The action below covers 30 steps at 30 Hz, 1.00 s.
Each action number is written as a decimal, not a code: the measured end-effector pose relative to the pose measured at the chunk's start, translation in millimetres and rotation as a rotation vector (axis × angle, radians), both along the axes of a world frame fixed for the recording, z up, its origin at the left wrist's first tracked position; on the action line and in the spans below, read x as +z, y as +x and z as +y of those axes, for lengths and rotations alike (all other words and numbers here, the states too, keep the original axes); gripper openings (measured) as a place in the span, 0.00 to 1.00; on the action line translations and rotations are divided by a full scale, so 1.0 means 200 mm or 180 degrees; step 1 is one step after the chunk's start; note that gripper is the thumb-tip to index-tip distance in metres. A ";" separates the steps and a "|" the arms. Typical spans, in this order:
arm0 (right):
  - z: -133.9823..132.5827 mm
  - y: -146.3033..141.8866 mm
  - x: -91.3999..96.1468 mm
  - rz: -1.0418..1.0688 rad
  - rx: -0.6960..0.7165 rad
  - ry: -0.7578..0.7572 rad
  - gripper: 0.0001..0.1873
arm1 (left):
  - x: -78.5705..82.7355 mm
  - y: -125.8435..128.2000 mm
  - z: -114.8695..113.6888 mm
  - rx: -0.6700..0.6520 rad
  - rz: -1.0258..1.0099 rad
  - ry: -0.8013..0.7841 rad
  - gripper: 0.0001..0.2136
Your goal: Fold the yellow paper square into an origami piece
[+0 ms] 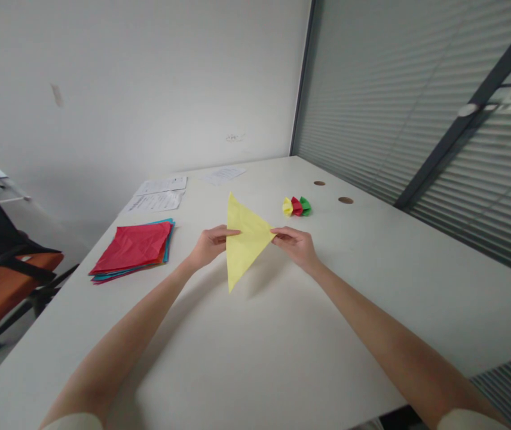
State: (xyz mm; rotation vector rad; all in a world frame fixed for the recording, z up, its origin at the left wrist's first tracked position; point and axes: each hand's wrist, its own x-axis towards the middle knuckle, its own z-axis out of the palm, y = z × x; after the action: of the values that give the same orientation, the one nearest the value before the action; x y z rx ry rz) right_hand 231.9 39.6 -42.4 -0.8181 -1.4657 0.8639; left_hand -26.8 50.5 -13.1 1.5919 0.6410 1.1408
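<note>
A sheet of yellow paper (246,239), folded into a triangle, is held up above the white table (255,358). My left hand (213,243) pinches its long left edge near the middle, thumb and fingers closed on it. At the triangle's right-hand corner, my right hand (297,243) grips the tip between thumb and fingers. The paper's shadow falls on the table below it. Just beyond my right hand lie small folded paper pieces in a row: a yellow one (287,207), a red one (297,206) and a green one (305,206).
To the left lies a stack of coloured paper sheets (132,248), red on top. Printed sheets (156,201) rest near the back wall. Two round holes (345,200) pierce the table at right, beside a blind-covered window. An orange-seated chair (11,286) stands left of the table.
</note>
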 end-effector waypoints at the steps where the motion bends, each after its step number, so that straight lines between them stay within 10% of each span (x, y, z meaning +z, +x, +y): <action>1: 0.00 0.00 0.00 -0.0029 -0.0004 0.0009 0.16 | 0.00 0.00 0.00 0.0063 0.0003 -0.0018 0.16; 30: -0.04 -0.07 0.00 -0.0221 -0.0016 -0.0107 0.15 | -0.08 0.07 -0.02 0.0834 -0.0318 -0.0451 0.17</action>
State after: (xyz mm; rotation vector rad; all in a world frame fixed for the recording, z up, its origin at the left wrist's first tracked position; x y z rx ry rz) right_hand 218.3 32.2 -42.7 -0.8841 -1.5127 0.8659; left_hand -12.3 47.3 -29.6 1.3495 0.8627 1.3268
